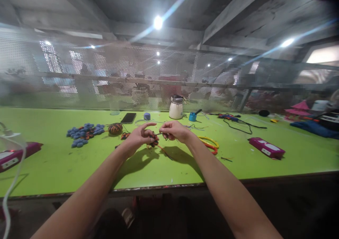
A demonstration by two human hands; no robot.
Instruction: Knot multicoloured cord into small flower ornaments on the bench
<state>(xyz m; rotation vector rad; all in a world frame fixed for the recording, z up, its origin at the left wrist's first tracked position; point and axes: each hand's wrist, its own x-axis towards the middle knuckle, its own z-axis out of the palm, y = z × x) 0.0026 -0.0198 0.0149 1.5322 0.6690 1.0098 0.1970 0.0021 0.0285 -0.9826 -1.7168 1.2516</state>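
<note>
My left hand [138, 137] pinches a small dark and orange yarn piece [152, 144] just above the green table. My right hand [175, 130] is closed on a dark cord [160, 133] that runs across to this piece. An orange strand [164, 151] trails from the piece down to the right and ends dark near the tabletop. To the left of my left hand lie a ball of brown and orange yarn [115, 129] and a cluster of blue-grey bobbles with orange and dark parts [86, 133]. The exact knot between my fingers is too small to make out.
Yellow and orange rings [212, 145] lie right of my right forearm. Behind are a phone [128, 118], a pale jar [176, 109] and a blue pot [192, 117]. Magenta boxes [267, 148] sit at both sides. A blue tool with black cable [230, 117] lies back right.
</note>
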